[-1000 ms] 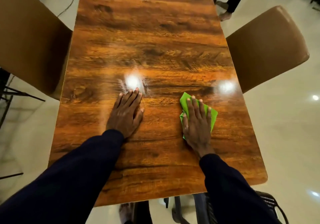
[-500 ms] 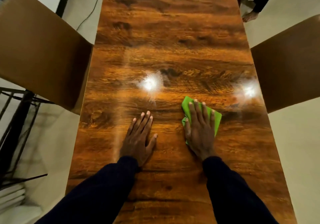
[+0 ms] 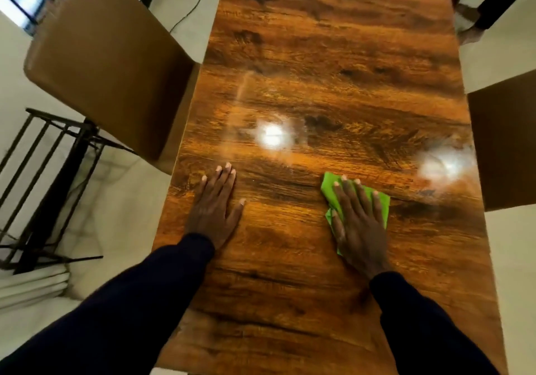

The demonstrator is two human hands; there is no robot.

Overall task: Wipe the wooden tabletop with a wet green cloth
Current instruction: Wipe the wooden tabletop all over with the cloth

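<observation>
Rightward went my right hand (image 3: 358, 224), flat on the green cloth (image 3: 330, 189), left hand (image 3: 216, 212) flat, empty; far tabletop (image 3: 333, 41) seemed unwiped.

No legible text, label, brand, number or sign appears on any surface in the head view; the tabletop (image 3: 333, 84) bears only wood grain and two light reflections; the green cloth (image 3: 329, 189) and the chair backs are unmarked.
</observation>
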